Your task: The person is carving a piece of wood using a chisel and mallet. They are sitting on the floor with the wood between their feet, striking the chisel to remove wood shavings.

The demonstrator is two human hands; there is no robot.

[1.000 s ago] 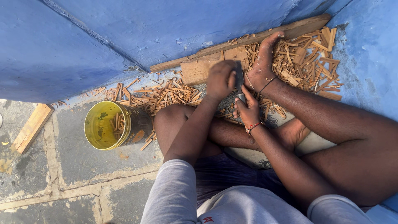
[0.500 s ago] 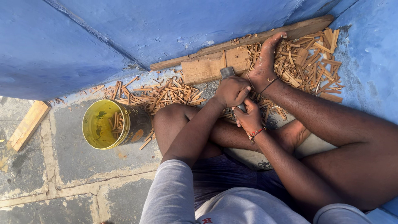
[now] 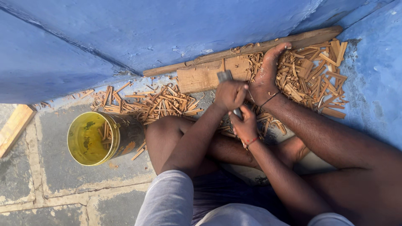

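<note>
The left hand (image 3: pixel 229 94) is clenched around a blade (image 3: pixel 225 76), whose grey end sticks out above the fist toward the wall (image 3: pixel 167 29). Its long axis runs roughly up-and-down in the view, tilted slightly. Just below, touching, the right hand (image 3: pixel 245 125) pinches the blade's lower end (what else its fingers hold is hidden). A foot (image 3: pixel 268 75) rests beside them on wood strips (image 3: pixel 310 79). A yellow tin (image 3: pixel 102 138) lies tipped, well left.

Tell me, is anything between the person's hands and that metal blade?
Nothing visible. The left hand grips the metal blade directly, and the right hand sits just below, touching it; what the right hand holds is hidden.
</note>
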